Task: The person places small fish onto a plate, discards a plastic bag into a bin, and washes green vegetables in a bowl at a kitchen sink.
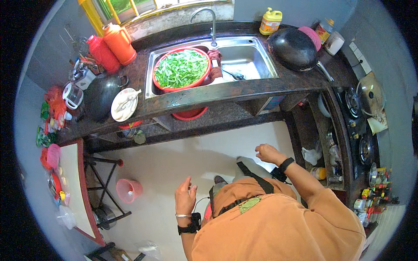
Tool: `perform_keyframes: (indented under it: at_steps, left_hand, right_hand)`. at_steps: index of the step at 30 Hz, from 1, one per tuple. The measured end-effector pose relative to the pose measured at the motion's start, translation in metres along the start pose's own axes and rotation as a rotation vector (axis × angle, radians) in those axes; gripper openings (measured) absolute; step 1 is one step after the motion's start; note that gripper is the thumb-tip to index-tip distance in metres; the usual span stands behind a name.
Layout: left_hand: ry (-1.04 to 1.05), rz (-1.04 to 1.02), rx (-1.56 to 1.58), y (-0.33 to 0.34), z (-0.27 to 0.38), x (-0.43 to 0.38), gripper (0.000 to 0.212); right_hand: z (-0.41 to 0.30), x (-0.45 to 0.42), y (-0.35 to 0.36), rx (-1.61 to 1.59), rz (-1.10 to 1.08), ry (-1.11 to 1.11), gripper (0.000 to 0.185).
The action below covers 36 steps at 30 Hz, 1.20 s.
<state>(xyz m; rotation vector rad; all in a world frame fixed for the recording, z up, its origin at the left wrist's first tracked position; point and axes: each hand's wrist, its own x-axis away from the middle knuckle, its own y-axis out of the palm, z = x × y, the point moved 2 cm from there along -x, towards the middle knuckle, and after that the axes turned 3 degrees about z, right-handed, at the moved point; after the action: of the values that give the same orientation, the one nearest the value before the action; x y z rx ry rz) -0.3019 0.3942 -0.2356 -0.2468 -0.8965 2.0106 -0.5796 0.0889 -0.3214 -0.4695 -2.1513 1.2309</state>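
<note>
My left hand [185, 196] is held over the tiled floor, empty, fingers apart, with a bangle and a black strapped device at the wrist. Farther right, my right hand [268, 153] hangs above the floor near my leg, its fingers curled; whether they are closed fully cannot be told. Neither hand touches the counter. Ahead, a red basin [209, 70] full of cut green leafy vegetables [181, 68] sits in the left bowl of the steel sink [261, 49]. A dark red cloth [215, 58] lies over the divider. Dark utensils rest in the right bowl [236, 75].
A wok [292, 49] lies on the counter right of the sink. To the left stand a white plate [124, 105], another wok [101, 94] and thermos flasks [119, 44]. A gas stove [354, 130] is at right. A pink bin [129, 190] and a folding table [76, 182] stand at left.
</note>
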Motion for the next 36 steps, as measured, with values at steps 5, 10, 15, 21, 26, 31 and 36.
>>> perform_keyframes:
  at_steps: [5, 10, 15, 21, 26, 31, 36]
  left_hand:
    - [-0.047, -0.017, -0.008, -0.008, -0.003, -0.028, 0.044]
    - [0.024, 0.041, -0.047, -0.021, 0.006, -0.082, 0.043]
    - [-0.003, 0.052, -0.13, -0.049, 0.009, -0.143, 0.043]
    - [-0.334, 0.206, 0.204, -0.069, -0.031, -0.219, 0.042]
    - [-0.676, 0.376, 0.849, -0.094, -0.044, -0.269, 0.046]
    - [-0.685, 0.62, 0.994, -0.123, -0.069, -0.291, 0.042]
    - [-0.731, 0.56, 0.988, -0.149, -0.105, -0.297, 0.035]
  right_hand:
    - [-0.049, -0.046, -0.043, -0.044, 0.094, -0.144, 0.021]
    - [-0.082, -0.115, -0.098, -0.112, 0.142, -0.184, 0.022]
    - [-0.101, -0.201, -0.141, -0.257, 0.221, -0.244, 0.018]
    - [-0.125, -0.287, -0.157, -0.28, 0.156, -0.351, 0.017]
    - [-0.146, -0.329, -0.16, -0.147, -0.011, -0.426, 0.015]
    - [-0.158, -0.354, -0.17, -0.136, -0.087, -0.489, 0.018]
    - [-0.173, -0.38, -0.178, -0.034, -0.057, -0.431, 0.023]
